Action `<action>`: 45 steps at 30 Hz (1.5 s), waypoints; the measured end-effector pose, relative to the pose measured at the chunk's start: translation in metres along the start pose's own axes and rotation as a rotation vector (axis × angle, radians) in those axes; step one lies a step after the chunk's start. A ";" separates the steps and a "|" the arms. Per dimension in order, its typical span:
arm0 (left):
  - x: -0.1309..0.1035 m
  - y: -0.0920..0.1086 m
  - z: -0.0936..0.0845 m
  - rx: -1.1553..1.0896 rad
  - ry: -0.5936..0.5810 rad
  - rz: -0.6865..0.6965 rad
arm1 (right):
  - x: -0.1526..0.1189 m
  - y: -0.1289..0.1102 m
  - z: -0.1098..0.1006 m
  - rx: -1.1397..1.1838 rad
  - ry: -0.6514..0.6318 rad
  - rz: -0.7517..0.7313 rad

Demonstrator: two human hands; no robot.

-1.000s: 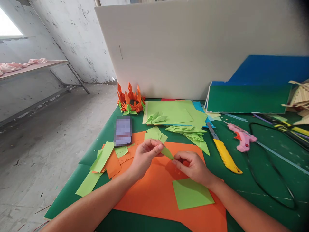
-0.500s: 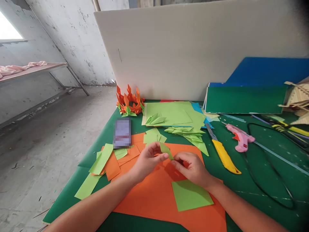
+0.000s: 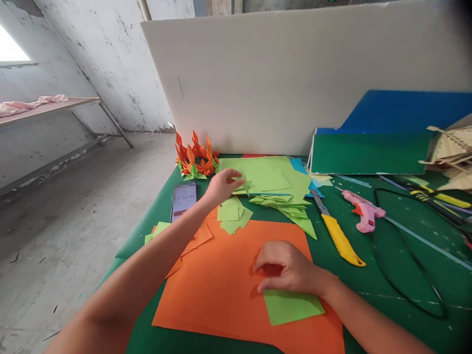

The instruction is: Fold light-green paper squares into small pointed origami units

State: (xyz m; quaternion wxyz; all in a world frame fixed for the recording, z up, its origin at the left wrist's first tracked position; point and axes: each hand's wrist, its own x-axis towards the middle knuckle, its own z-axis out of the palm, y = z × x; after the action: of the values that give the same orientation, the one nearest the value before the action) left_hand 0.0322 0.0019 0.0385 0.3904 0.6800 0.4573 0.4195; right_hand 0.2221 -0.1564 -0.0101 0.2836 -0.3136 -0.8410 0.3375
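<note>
My left hand reaches over the stack of light green paper at the back. Its fingertips pinch a small folded green paper piece, partly hidden by the fingers. My right hand is above the large orange sheet, fingers curved and apart from the thumb, with nothing between them. Just below it, a green paper rectangle lies on the orange sheet. Small green paper pieces lie at the sheet's far edge. Several folded green pieces sit along the stack's near side.
An orange and green folded-paper crown stands at the back left, behind a phone. To the right lie a yellow-handled cutter and a pink glue gun with its cord. A white board rises behind the table.
My left hand has moved away from the right hand, forward to the green stack, with the folded green paper. My right hand has let go of it, lowered slightly and spread its fingers.
</note>
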 end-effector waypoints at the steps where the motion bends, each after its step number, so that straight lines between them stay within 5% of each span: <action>1: 0.007 -0.003 -0.001 0.027 0.027 0.016 | 0.000 -0.002 -0.001 -0.004 -0.024 -0.007; 3: 0.009 -0.006 0.000 0.064 0.093 0.066 | -0.001 -0.004 -0.003 -0.011 -0.051 -0.020; 6: -0.020 -0.002 0.008 0.106 0.081 0.127 | -0.002 -0.001 -0.005 -0.022 -0.010 -0.010; 9: -0.076 0.009 0.019 0.200 -0.123 0.330 | -0.002 0.007 -0.007 -0.038 0.227 0.132; 12: -0.129 0.019 0.030 0.222 -0.541 0.412 | -0.001 0.016 -0.008 0.048 0.398 0.314; 15: -0.157 0.019 0.044 0.416 -0.689 0.409 | -0.001 0.020 -0.006 0.171 0.445 0.375; 19: -0.162 0.010 0.056 0.695 -0.598 0.358 | -0.002 0.022 -0.002 0.228 0.375 0.412; 22: -0.159 0.005 0.053 0.669 -0.555 0.319 | -0.003 0.024 0.000 0.258 0.363 0.430; 27: -0.150 0.002 0.034 0.475 -0.455 0.202 | -0.003 0.022 -0.002 0.250 0.369 0.382; 31: -0.138 -0.002 0.024 0.192 -0.367 -0.109 | -0.003 0.016 -0.006 0.288 0.381 0.366; 35: -0.129 -0.009 0.022 -0.163 -0.264 -0.235 | -0.004 0.015 -0.007 0.332 0.403 0.350; 45: -0.125 -0.016 0.017 -0.216 -0.208 -0.116 | -0.007 0.022 -0.002 -0.040 0.292 0.195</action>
State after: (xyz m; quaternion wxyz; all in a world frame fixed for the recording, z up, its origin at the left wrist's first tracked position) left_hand 0.0147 -0.1151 -0.0092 0.5299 0.6464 0.4052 0.3705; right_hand 0.2353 -0.1481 -0.0268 0.3621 -0.4450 -0.7630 0.2977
